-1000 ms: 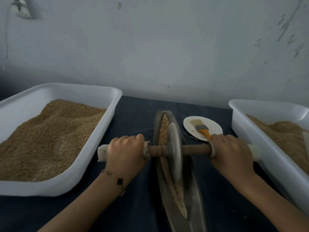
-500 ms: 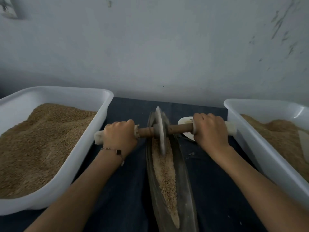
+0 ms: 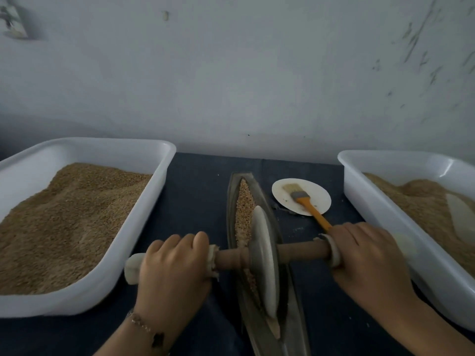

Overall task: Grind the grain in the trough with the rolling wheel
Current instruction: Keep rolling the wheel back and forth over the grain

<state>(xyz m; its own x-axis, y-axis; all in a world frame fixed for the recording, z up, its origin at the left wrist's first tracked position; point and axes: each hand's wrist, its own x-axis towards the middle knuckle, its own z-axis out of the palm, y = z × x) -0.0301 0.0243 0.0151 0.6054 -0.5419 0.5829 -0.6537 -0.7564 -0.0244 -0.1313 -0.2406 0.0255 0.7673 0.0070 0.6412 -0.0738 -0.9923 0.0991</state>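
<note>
Wooden axle [image 3: 303, 250] lies crosswise between our hands, left hand [image 3: 174, 263] and right hand [image 3: 367, 258] each clamped on an end; the long grey metal trough [image 3: 267, 196] runs straight away from us, both equally near.

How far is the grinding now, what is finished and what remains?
Done: little visibly; no fine flour shows. In hand: the left hand and right hand grip the axle of the rolling wheel, mid-trough. Left: the grain beyond the wheel looks whole and coarse.
</note>
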